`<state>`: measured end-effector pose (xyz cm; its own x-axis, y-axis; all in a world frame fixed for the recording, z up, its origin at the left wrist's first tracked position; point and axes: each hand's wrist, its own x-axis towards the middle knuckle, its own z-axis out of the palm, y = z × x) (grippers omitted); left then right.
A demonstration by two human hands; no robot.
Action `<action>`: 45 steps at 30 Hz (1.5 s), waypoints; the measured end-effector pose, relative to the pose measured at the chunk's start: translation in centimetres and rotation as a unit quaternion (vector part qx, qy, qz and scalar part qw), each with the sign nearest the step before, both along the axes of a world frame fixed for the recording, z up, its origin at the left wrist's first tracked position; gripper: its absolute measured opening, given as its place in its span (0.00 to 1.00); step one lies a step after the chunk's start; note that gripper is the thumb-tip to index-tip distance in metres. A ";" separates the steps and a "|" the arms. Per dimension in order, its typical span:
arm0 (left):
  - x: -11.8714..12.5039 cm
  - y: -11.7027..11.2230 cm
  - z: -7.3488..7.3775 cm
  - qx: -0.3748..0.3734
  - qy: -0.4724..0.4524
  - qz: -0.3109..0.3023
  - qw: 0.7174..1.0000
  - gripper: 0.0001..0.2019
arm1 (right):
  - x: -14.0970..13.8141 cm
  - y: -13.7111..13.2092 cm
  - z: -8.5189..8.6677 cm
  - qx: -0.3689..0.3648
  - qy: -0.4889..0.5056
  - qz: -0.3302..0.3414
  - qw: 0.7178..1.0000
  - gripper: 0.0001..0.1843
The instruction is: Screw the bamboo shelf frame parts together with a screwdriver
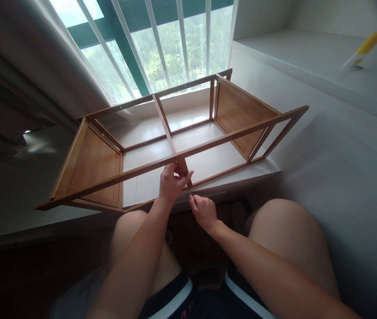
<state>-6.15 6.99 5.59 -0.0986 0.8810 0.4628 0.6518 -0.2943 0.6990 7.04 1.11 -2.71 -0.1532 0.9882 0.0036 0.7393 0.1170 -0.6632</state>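
A brown wooden furniture frame (135,167), with solid panels at both ends, lies on a pale ledge. My left hand (171,182) is closed around the short wooden upright (182,165) in the middle of its near side. Just below and to the right, my right hand (204,212) pinches a small tool whose thin metal shaft (190,192) points at the lower end of that upright. Fingers cover the rest of the tool, so its exact kind is hidden. Whether the tip touches a screw or hole is too small to tell.
Behind the frame is a barred window (175,44), with a grey curtain (42,48) at left. A yellow-handled object (370,43) rests on the white shelf (295,48) at upper right. My knees are close to the front edge of the ledge (258,172).
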 end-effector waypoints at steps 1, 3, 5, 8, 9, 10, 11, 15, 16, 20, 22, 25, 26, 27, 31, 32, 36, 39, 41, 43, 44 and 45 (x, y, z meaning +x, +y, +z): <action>0.0 0.0 0.0 0.000 0.001 0.000 1.000 0.14 | -0.2 0.0 -0.1 -0.002 0.012 -0.011 1.000 0.20; 0.0 0.1 0.0 0.001 0.002 -0.001 1.000 0.14 | -0.6 -0.1 -0.3 -0.017 0.080 -0.031 0.996 0.21; 0.0 0.1 0.0 0.003 0.001 -0.002 1.000 0.14 | -1.1 -0.3 -0.5 -0.062 0.219 -0.044 0.973 0.24; 0.0 0.0 0.1 0.007 0.000 -0.003 1.000 0.14 | -1.8 -0.6 -0.3 -0.220 0.491 -0.064 0.841 0.25; 0.0 0.0 0.1 0.008 -0.002 -0.003 1.000 0.14 | -1.9 -0.8 -0.1 -0.284 0.566 -0.060 0.771 0.24; 0.1 0.0 0.2 0.010 -0.003 -0.002 1.000 0.15 | -1.9 -0.9 0.2 -0.341 0.626 -0.048 0.700 0.24; 0.1 -0.1 0.2 0.010 -0.005 0.000 1.000 0.15 | -1.8 -1.0 0.5 -0.385 0.670 -0.029 0.634 0.23; 0.3 -0.2 0.3 0.004 -0.020 0.002 1.000 0.14 | -1.1 -1.0 1.1 -0.454 0.746 0.025 0.486 0.22; 0.3 -0.2 0.3 0.004 -0.023 0.001 1.000 0.14 | -1.0 -0.9 1.1 -0.458 0.752 0.029 0.474 0.22; 0.3 -0.1 0.2 0.007 -0.023 -0.003 1.000 0.14 | -0.7 -0.8 0.7 -0.459 0.740 0.030 0.490 0.23; 0.3 -0.1 0.1 0.008 -0.018 -0.003 1.000 0.14 | -0.6 -0.7 0.6 -0.455 0.727 0.027 0.513 0.23; 0.2 0.0 -0.1 0.007 -0.014 -0.001 1.000 0.14 | -0.3 -0.7 0.7 -0.454 0.715 0.023 0.532 0.24; 0.1 0.0 -0.2 0.006 -0.013 -0.001 1.000 0.15 | -0.2 -0.7 0.7 -0.456 0.713 0.022 0.532 0.24; 0.1 0.0 -0.2 0.005 -0.012 -0.001 1.000 0.15 | -0.1 -0.7 0.7 -0.459 0.714 0.022 0.529 0.23; 0.1 0.1 -0.3 0.003 -0.011 -0.001 1.000 0.15 | 0.0 -0.8 0.8 -0.466 0.724 0.026 0.509 0.22; 0.1 0.1 -0.3 0.002 -0.012 0.000 1.000 0.15 | 0.0 -0.9 0.8 -0.466 0.725 0.023 0.508 0.22; 0.1 0.1 -0.3 0.001 -0.021 -0.002 1.000 0.16 | 0.0 -1.1 1.0 -0.462 0.729 0.010 0.505 0.21; 0.2 0.1 -0.3 0.002 -0.027 -0.001 1.000 0.16 | 0.0 -1.1 1.1 -0.460 0.737 0.009 0.495 0.21; 0.2 0.0 -0.4 0.002 -0.030 0.001 1.000 0.16 | 0.0 -1.2 1.1 -0.460 0.742 0.010 0.487 0.20; 0.2 0.0 -0.4 0.001 -0.030 0.004 1.000 0.16 | 0.0 -1.2 1.1 -0.458 0.749 0.011 0.478 0.19; 0.2 0.0 -0.5 0.001 -0.030 0.006 1.000 0.16 | 0.0 -1.3 1.1 -0.457 0.752 0.012 0.475 0.18; 0.2 0.0 -0.5 0.000 -0.030 0.006 1.000 0.16 | 0.1 -1.4 1.1 -0.456 0.753 0.012 0.473 0.18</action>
